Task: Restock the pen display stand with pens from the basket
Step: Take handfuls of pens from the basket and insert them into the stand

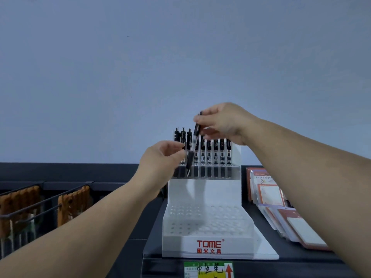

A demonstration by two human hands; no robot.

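**One pen going into the upper tier, both hands at the stand**

At the far left, two wire holders (pixel 32 205) each carry a bundle of brown wooden pieces (pixel 74 199); what they are is too blurred to say.

The left hand (pixel 160 159) is raised at the left end of the upper tier. Its thumb and fingers are curled in with the tips close together, against the dark barrels there. I cannot tell if it pinches a pen or only touches one.

The white pen display stand (pixel 206 197), marked TOME in red, sits on a dark shelf (pixel 130 249). Its upper tier holds nine standing pens (pixel 215 149) that I can count, black with clear lower barrels. The three at the left rise higher than the other six. Its lower tier shows rows of round holes.

A tenth pen (pixel 191 149) is tilted, with its top leaning right and its tip down at the clear front rail of the upper tier. The right hand (pixel 226 123) is above the row and pinches this pen near its top between thumb and fingertips, the remaining fingers curled.

To the right of the stand, a fanned stack of red-bordered cards in clear sleeves (pixel 271 193) leans on the shelf. One green and yellow price label (pixel 208 269) is fixed to the shelf edge below the stand.
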